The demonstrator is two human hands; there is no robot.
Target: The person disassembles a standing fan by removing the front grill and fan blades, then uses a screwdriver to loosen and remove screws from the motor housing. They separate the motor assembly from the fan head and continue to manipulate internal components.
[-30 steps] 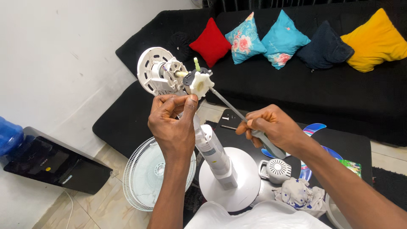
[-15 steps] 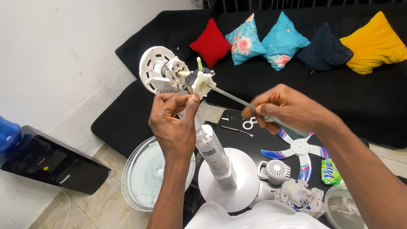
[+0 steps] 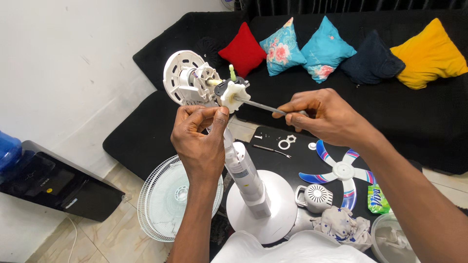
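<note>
My left hand (image 3: 200,141) grips the neck of a white stand fan just under its bare motor head (image 3: 197,85), which tilts up and to the left. My right hand (image 3: 324,114) is closed around a screwdriver (image 3: 261,105). Its metal shaft runs left and its tip sits in the white gearbox (image 3: 234,93) at the back of the motor. The fan's white column (image 3: 246,175) rises from a round white base (image 3: 265,204) below my hands.
A low black table (image 3: 292,160) holds a blue and white fan blade (image 3: 341,170), a small white motor cover (image 3: 314,197), a second screwdriver (image 3: 273,150) and small parts. A white fan grille (image 3: 163,199) lies on the floor. A black sofa (image 3: 390,107) with coloured cushions runs behind.
My right hand has risen and moved right along the screwdriver, which now lies flatter. More of the table shows below it. My left hand has stayed on the fan's neck.
</note>
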